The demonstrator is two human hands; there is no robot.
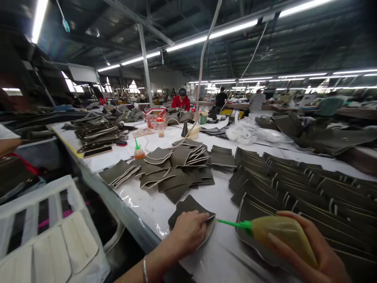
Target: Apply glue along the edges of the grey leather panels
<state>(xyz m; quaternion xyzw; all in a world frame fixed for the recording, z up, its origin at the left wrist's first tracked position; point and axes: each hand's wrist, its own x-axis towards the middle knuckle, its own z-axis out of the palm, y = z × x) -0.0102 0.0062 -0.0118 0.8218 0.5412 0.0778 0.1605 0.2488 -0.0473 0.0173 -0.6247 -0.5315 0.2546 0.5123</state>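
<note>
My left hand has its fingers curled on a dark olive leather-like piece, gripping near its lifted right edge, where a paler underside shows. In my right hand is a squeeze bottle of yellowish, translucent plastic, tilted on its side. Its thin green nozzle points left, with the tip close beside the edge of that piece. Just beyond my left hand lies a loose pile of similar dark pieces. Overlapping rows of more dark pieces spread out on the right, partly behind the bottle.
The white table has its edge at left. A small bottle with a green tip, an orange-capped bottle and a patterned box stand farther back. A white plastic crate is at lower left. A person in red sits across.
</note>
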